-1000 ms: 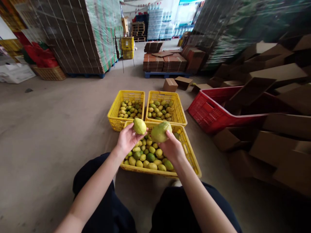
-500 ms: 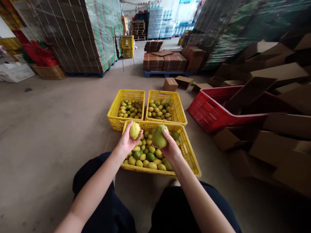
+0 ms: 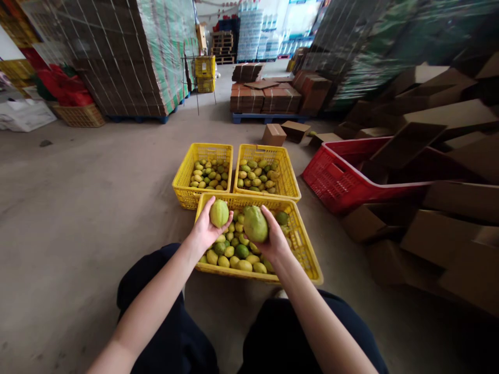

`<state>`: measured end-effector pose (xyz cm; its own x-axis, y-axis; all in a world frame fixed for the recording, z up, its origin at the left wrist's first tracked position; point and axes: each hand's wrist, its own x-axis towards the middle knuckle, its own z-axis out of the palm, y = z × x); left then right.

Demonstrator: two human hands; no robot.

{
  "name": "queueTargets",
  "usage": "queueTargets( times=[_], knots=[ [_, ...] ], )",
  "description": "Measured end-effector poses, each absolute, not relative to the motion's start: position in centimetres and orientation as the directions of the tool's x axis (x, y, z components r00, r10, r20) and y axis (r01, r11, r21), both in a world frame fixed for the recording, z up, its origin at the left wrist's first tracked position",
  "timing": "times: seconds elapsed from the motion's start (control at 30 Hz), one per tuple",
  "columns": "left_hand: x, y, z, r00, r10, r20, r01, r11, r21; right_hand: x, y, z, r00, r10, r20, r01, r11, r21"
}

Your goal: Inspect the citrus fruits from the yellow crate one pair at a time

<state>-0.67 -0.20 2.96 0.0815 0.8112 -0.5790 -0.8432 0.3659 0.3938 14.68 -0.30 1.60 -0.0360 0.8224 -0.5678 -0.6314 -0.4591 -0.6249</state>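
Observation:
My left hand (image 3: pixel 206 226) holds a yellow-green fruit (image 3: pixel 219 213), cupped between thumb and fingers. A larger green fruit (image 3: pixel 255 224) is in my right hand (image 3: pixel 276 240), thumb along its side. Both fruits are above the near yellow crate (image 3: pixel 306 254), which holds many yellow and green fruits. Behind it, side by side, stand a left yellow crate (image 3: pixel 180 183) and a right yellow crate (image 3: pixel 290 182), each with similar fruits inside.
At the right a red crate (image 3: pixel 331 179) stands among piled cardboard boxes (image 3: pixel 440 234). Flattened cartons (image 3: pixel 265 99) lie on a blue pallet further back. A tall wrapped stack (image 3: pixel 117 57) rises at the back left.
The fruit in my left hand has turned and shifted slightly right, showing a greener side. The green fruit in my right hand has turned too, and the thumb has moved off its front.

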Motion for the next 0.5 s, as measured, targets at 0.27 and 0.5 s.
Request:
queueTargets(
  times=[0.27,0.5],
  knots=[
    [-1.22,-0.24,2.65,0.13,0.823,-0.553,-0.845,0.384,0.373,15.57,-0.2,1.32,-0.168,0.804,-0.571,-0.668,-0.519,-0.534],
    [-1.37,0.06,2.25,0.106,0.795,-0.597,-0.885,0.35,0.308,15.24,-0.04,1.48,-0.09,0.813,-0.575,-0.691,-0.467,-0.551]
  ],
)
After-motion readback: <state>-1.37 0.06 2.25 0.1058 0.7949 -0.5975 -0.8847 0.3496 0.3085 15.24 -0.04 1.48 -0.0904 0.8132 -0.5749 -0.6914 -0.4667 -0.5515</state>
